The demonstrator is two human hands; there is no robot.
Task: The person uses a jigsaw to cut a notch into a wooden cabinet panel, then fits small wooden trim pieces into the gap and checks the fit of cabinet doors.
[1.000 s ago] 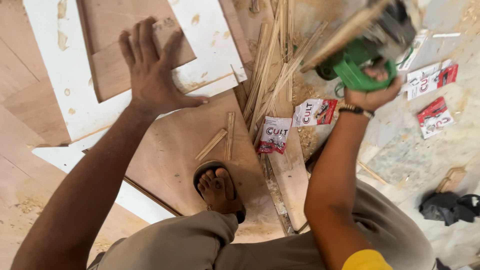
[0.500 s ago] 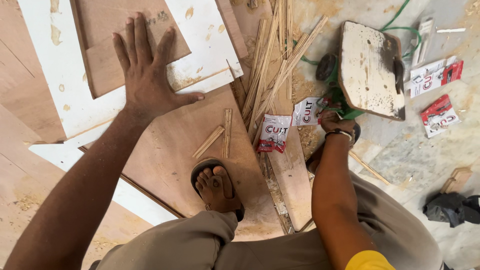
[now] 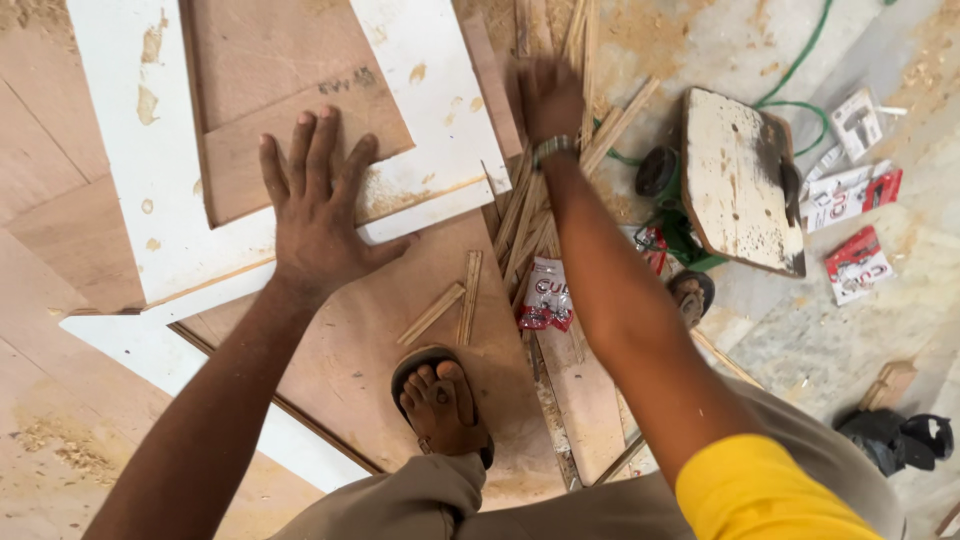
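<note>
The left hand (image 3: 318, 215) is spread flat, fingers wide, on a white laminated board (image 3: 160, 200) and the plywood panel (image 3: 290, 130) laid over it; nothing is gripped. The right hand (image 3: 550, 98) is blurred above a bundle of thin wood strips (image 3: 540, 200), and its grip cannot be told. Two loose strips (image 3: 450, 305) lie below. One sawdust-coated power saw (image 3: 740, 180) rests to the right, beside three red-and-white packets (image 3: 855, 265). A fourth packet (image 3: 545, 290) lies near the one sandalled foot (image 3: 440, 405).

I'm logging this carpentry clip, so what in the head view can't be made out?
- Right hand: motion-blurred over the wood strips; whether it grips one is unclear.
- Green power tool: mostly hidden under its white base plate.
- White-edged board: cut off by the top edge, partly covered by the left hand.
- Dark object, lower right: too small to identify.
</note>
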